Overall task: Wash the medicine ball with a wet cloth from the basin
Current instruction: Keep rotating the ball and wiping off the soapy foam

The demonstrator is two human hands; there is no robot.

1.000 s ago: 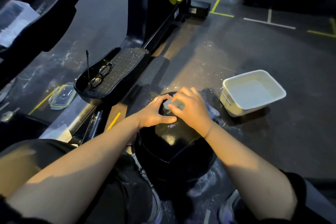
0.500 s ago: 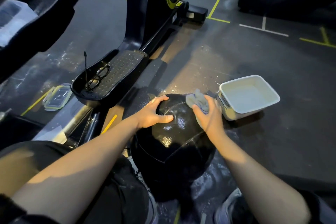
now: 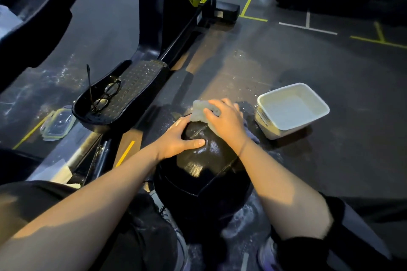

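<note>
A large black medicine ball (image 3: 202, 180) sits on the floor between my knees, its top wet and shiny. My left hand (image 3: 178, 138) lies spread on the ball's upper left side, fingers straight. My right hand (image 3: 226, 123) grips a pale grey wet cloth (image 3: 199, 112) and presses it on the far top of the ball. A white rectangular basin (image 3: 308, 125) holding water stands on the floor just right of the ball.
An exercise machine's black pedal (image 3: 132, 86) lies to the left with a pair of glasses (image 3: 108, 94) on it. A clear container lid (image 3: 58, 123) rests on the floor further left. The dark floor (image 3: 286, 61) around the ball is splashed with water.
My right hand has carried the cloth from the ball's right side, near the basin, back up to the far top of the ball. My left hand has stayed on the ball.
</note>
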